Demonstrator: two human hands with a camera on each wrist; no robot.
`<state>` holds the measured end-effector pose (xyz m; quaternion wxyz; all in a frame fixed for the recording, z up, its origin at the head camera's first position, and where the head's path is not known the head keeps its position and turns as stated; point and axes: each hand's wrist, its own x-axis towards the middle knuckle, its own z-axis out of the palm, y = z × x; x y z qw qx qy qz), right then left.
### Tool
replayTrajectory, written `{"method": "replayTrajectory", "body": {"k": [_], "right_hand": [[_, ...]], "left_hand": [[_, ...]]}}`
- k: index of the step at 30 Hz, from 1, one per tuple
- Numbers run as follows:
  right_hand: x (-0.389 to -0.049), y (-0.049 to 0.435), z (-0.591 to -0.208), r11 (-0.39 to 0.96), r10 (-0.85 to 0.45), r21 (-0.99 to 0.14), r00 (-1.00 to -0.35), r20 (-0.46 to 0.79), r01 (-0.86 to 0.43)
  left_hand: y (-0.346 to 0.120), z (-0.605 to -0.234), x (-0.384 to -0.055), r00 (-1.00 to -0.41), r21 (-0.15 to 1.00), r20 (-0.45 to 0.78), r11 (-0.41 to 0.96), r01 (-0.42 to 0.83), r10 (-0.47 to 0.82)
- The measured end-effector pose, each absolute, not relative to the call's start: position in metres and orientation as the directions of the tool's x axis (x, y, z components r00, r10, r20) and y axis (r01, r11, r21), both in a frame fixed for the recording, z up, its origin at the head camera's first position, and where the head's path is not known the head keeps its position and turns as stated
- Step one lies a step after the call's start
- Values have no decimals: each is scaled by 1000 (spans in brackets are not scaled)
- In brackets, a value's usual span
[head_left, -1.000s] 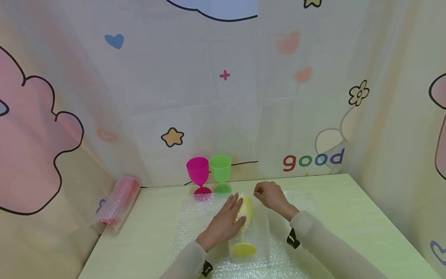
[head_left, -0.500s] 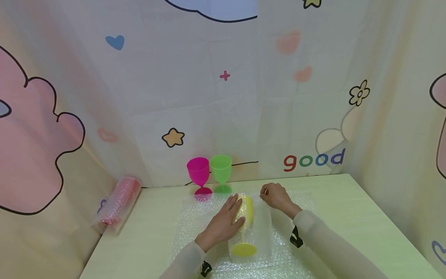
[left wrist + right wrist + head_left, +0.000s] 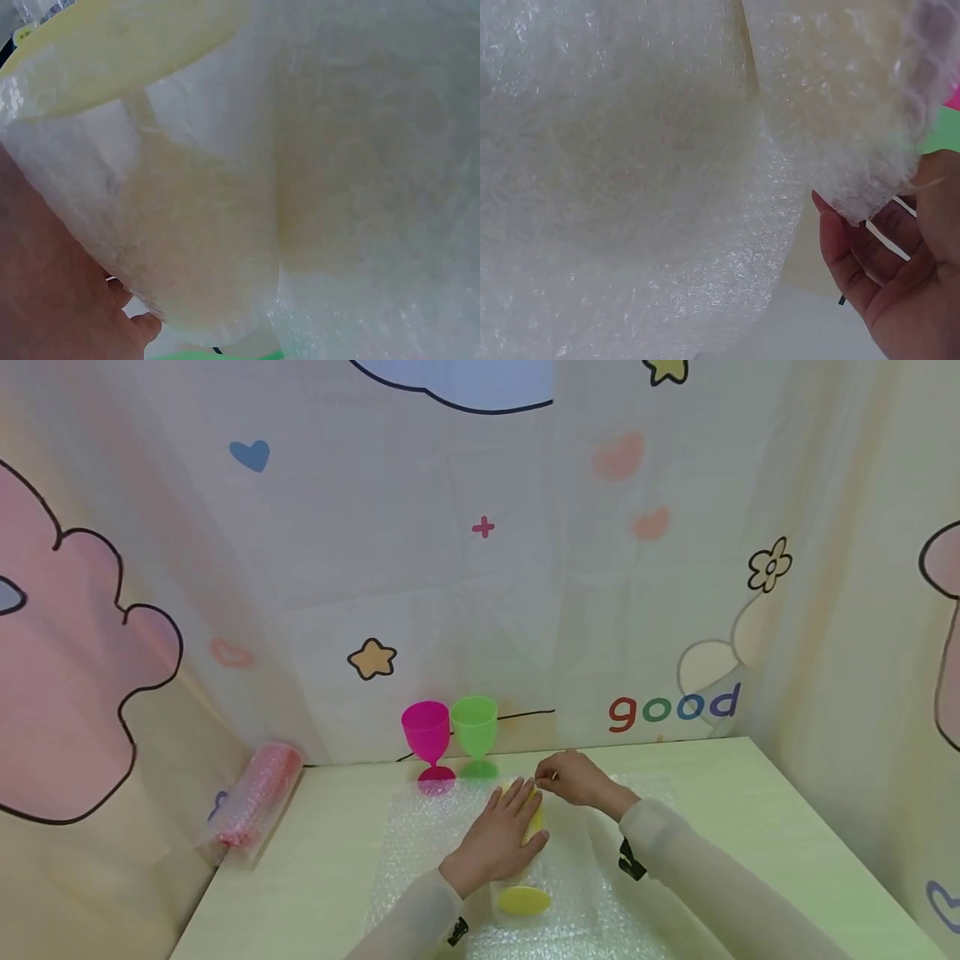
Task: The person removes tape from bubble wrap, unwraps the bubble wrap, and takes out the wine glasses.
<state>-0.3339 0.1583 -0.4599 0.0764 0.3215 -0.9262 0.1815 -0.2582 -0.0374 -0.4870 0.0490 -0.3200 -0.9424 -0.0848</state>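
A yellow plastic goblet lies on its side under clear bubble wrap, its round foot toward me. Across its bowl rests my left hand, fingers extended and pressing the wrap down. In the left wrist view the goblet's foot shows through the wrap, and only part of the hand is visible. My right hand is just beyond the left fingertips, at the far end of the bowl. Up close in the right wrist view, thumb and fingers pinch an edge of the bubble wrap.
Behind the wrap stand a magenta goblet and a green goblet, side by side and upright. A pink bubble-wrapped bundle lies at the table's left edge. A patterned curtain hangs behind the pale table.
My right hand has moved left, bringing the wrap edge close to the left fingertips. The left hand has shifted right and now covers more of the yellow bowl.
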Motion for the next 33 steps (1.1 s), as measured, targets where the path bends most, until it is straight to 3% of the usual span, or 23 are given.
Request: {"method": "replayTrajectory", "body": {"k": [5, 14, 22, 28, 33], "right_hand": [[-333, 158, -460, 783, -514, -264, -825, 236, -563], [-338, 164, -468, 863, -310, -369, -938, 152, -345], [-339, 174, -475, 904, -204, -365, -975, 88, -222], [-338, 180, -478, 900, -205, -372, -974, 101, -228], [-342, 176, -474, 835, -332, -383, -917, 223, -395]], "left_hand": [[-38, -489, -259, -797, 92, 133, 793, 602, 589], [-49, -493, -260, -803, 96, 149, 799, 593, 578], [-58, -494, -259, -811, 115, 154, 805, 583, 565], [-61, -497, -260, -815, 110, 160, 810, 576, 557], [-63, -498, -261, -810, 104, 165, 807, 581, 562]]}}
